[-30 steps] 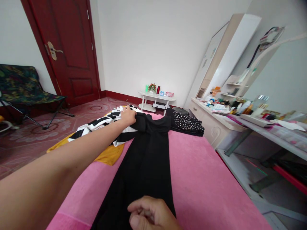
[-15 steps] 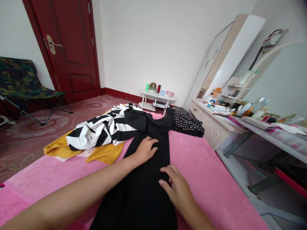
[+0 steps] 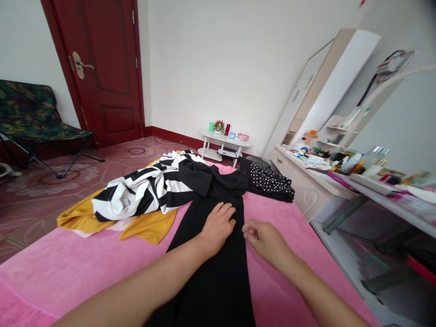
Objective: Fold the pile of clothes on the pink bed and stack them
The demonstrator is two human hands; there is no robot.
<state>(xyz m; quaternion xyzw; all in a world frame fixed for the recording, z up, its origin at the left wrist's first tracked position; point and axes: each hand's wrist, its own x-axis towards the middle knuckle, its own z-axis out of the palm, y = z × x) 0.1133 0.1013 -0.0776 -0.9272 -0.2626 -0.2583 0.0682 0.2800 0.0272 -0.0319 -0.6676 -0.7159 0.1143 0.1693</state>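
A long black garment (image 3: 214,281) lies stretched along the bed, its far end bunched up. Flat on its middle rests my left hand (image 3: 218,227), palm down with the fingers extended. My right hand (image 3: 264,238) is at the garment's right edge, its fingers curled together; whether cloth is pinched in them is hidden. Beyond the left hand lies a crumpled black-and-white striped garment (image 3: 150,186), partly over a mustard-yellow one (image 3: 151,225). A black garment with white dots (image 3: 269,179) lies folded at the far right of the bed.
The bed has a pink cover (image 3: 282,272). A low white table (image 3: 225,138) with small items stands beyond it. To the right is a dresser (image 3: 299,175) crowded with bottles. A camouflage folding chair (image 3: 34,118) stands by the red door (image 3: 102,68).
My left hand has slid slightly right and lower in view and flattened onto the black garment. My right hand has moved up and right, and its spread fingers have curled closed.
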